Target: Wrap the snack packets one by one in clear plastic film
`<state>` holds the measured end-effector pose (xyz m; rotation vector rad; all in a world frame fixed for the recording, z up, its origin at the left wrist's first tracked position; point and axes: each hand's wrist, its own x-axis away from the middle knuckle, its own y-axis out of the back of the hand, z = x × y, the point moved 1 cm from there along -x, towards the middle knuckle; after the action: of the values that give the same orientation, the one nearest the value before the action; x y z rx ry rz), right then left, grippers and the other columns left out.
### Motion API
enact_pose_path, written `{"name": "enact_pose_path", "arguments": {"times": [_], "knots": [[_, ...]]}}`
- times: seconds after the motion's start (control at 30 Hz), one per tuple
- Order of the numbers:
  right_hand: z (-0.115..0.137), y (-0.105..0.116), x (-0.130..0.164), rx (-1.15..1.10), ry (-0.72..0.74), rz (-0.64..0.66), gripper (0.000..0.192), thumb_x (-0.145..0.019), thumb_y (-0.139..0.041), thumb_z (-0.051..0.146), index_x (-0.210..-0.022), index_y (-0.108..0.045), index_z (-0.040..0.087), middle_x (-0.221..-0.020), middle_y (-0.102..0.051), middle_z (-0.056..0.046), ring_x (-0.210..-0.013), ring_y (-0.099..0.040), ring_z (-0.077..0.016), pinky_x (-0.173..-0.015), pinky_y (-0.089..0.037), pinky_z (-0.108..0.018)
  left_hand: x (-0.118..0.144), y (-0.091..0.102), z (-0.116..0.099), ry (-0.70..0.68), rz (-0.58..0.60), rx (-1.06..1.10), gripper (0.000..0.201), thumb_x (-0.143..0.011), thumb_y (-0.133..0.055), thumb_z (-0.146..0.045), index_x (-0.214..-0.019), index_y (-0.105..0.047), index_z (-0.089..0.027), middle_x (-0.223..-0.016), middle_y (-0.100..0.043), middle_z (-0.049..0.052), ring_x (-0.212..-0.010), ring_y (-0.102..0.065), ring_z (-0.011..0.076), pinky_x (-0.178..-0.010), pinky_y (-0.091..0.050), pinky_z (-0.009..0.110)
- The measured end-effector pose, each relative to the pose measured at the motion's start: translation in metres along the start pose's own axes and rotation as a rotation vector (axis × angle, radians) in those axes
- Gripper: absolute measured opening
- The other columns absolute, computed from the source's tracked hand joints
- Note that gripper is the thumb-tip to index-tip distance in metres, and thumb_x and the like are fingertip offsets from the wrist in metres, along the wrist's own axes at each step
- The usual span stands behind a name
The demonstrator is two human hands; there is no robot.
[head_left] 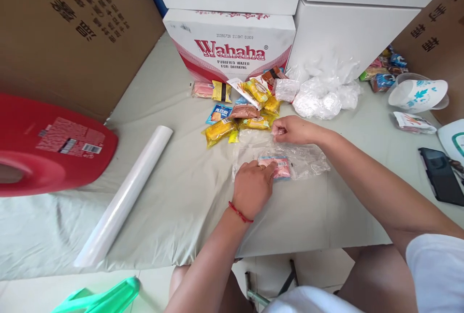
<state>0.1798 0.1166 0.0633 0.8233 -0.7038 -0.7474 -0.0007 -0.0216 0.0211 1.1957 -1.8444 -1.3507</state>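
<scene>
Head view, frame centre: our left hand presses the light pink snack packet inside the flimsy, slippery clear bag; our right hand pinches its rim, best held there.

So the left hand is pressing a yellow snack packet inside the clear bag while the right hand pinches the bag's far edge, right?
Not quite. The head view shows the packet under the left hand is pink, not yellow; the yellow packets lie in the pile beyond. The rest holds: it sits inside the clear bag, and the right hand pinches the bag's far edge.
</scene>
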Motion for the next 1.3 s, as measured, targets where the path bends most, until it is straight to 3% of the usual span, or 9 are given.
{"name": "enact_pose_path", "arguments": {"times": [0.2, 0.3, 0.4, 0.53, 0.63, 0.8, 0.97, 1.17, 1.3], "knots": [[0.032, -0.008, 0.054, -0.070, 0.402, 0.017, 0.011, -0.091, -0.053, 0.017, -0.085, -0.062, 0.020, -0.109, -0.071, -0.005, -0.089, -0.065, -0.0169, -0.079, -0.047, -0.028, -0.001, 0.002, -0.003, 0.063, 0.019, -0.002, 0.029, -0.101, -0.050, -0.028, -0.113, -0.076, -0.024, -0.075, -0.074, 0.010, -0.076, -0.067, 0.0269, -0.065, -0.042, 0.036], [0.037, -0.035, 0.077, -0.012, 0.437, 0.064, 0.020, -0.089, -0.050, 0.009, -0.095, -0.064, 0.021, -0.133, -0.069, -0.007, -0.104, -0.069, -0.0188, -0.083, -0.051, -0.030, 0.001, 0.005, 0.005, 0.058, 0.066, 0.155, 0.028, -0.098, -0.050, -0.023, -0.095, -0.078, -0.022, -0.082, -0.076, 0.010, -0.079, -0.069, 0.0258, -0.069, -0.047, 0.035], [0.035, -0.057, 0.087, 0.123, 0.387, 0.045, 0.035, -0.084, -0.052, 0.005, -0.112, -0.065, 0.022, -0.151, -0.060, -0.005, -0.110, -0.071, -0.0216, -0.076, -0.053, -0.031, 0.006, 0.013, 0.025, 0.078, 0.063, 0.549, 0.028, -0.092, -0.051, -0.018, -0.097, -0.078, -0.025, -0.089, -0.078, 0.004, -0.079, -0.069, 0.0203, -0.072, -0.050, 0.031], [0.040, -0.069, 0.087, 0.364, 0.361, 0.052, 0.047, -0.090, -0.046, 0.004, -0.128, -0.065, 0.025, -0.161, -0.049, 0.000, -0.100, -0.074, -0.0206, -0.064, -0.050, -0.031, 0.014, 0.025, 0.058, 0.518, -0.251, 0.800, 0.026, -0.092, -0.052, -0.031, -0.102, -0.075, -0.021, -0.068, -0.066, -0.002, -0.063, -0.058, 0.0164, -0.062, -0.046, 0.028], [0.047, -0.071, 0.086, 0.498, 0.375, 0.067, 0.052, -0.093, -0.044, 0.004, -0.137, -0.062, 0.025, -0.166, -0.040, -0.001, -0.097, -0.074, -0.0200, -0.067, -0.050, -0.032, 0.013, 0.028, 0.069, 0.677, -0.459, 0.723, 0.037, -0.098, -0.046, -0.048, -0.103, -0.070, -0.020, -0.088, -0.071, 0.003, -0.078, -0.062, 0.0193, -0.073, -0.048, 0.031], [0.051, -0.071, 0.092, 0.532, 0.422, 0.072, 0.049, -0.091, -0.054, 0.015, -0.139, -0.064, 0.025, -0.166, -0.040, -0.007, -0.099, -0.072, -0.0232, -0.076, -0.049, -0.036, 0.003, 0.024, 0.060, 0.706, -0.324, 0.727, 0.064, -0.100, -0.024, -0.069, -0.113, -0.063, -0.020, -0.107, -0.073, 0.011, -0.101, -0.066, 0.0280, -0.093, -0.048, 0.042], [0.053, -0.072, 0.100, 0.579, 0.464, 0.053, 0.045, -0.091, -0.056, 0.024, -0.135, -0.066, 0.018, -0.169, -0.033, -0.010, -0.098, -0.070, -0.0261, -0.078, -0.046, -0.042, -0.001, 0.026, 0.040, 0.681, -0.158, 0.500, 0.065, -0.092, -0.045, -0.072, -0.123, -0.060, -0.017, -0.112, -0.072, 0.015, -0.115, -0.064, 0.0359, -0.100, -0.045, 0.047], [0.049, -0.068, 0.104, 0.357, 0.434, 0.045, 0.039, -0.098, -0.054, 0.031, -0.132, -0.066, 0.017, -0.170, -0.031, -0.012, -0.110, -0.069, -0.0288, -0.081, -0.047, -0.043, 0.010, 0.029, 0.040, 0.618, 0.116, 0.327, 0.020, -0.089, -0.057, -0.039, -0.081, -0.062, -0.021, -0.088, -0.069, 0.008, -0.095, -0.065, 0.0291, -0.083, -0.046, 0.038], [0.039, -0.068, 0.110, 0.060, 0.443, -0.006, 0.052, -0.104, -0.051, 0.042, -0.153, -0.050, 0.023, -0.169, -0.034, -0.011, -0.139, -0.055, -0.0273, -0.094, -0.048, -0.040, 0.013, 0.032, 0.046, 0.590, -0.026, 0.265, 0.011, -0.084, -0.058, -0.025, -0.075, -0.055, -0.022, -0.088, -0.062, 0.005, -0.086, -0.061, 0.0229, -0.076, -0.042, 0.032]]}}
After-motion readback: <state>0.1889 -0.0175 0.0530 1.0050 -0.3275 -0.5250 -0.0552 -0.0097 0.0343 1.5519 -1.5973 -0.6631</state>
